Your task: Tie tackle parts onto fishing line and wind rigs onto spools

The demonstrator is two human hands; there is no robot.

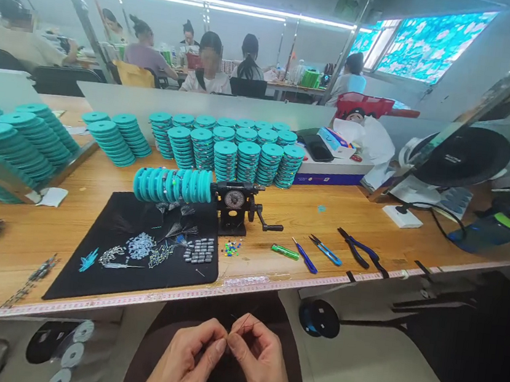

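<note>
In front of my lap, below the table edge, both hands meet at the fingertips. My left hand (192, 357) is pinched closed, thumb against forefinger; what lies between them is too small to make out. My right hand (260, 359) pinches a thin dark line (246, 321), a bit of which shows above its fingers. Nearest on the table is a black mat (145, 286) bearing pale blue beads (140, 245), small metal fittings (112, 255), grey cylindrical weights (201, 251) and light blue slivers (88, 260).
A hand-cranked winder (235, 201) carries a row of turquoise foam spools (172, 185). Stacked spools (224, 159) stand behind it. Toward the right lie a green tube (285, 252), a blue-handled tool (305, 256), snips (324, 249) and pliers (354, 248). People sit beyond the clear partition.
</note>
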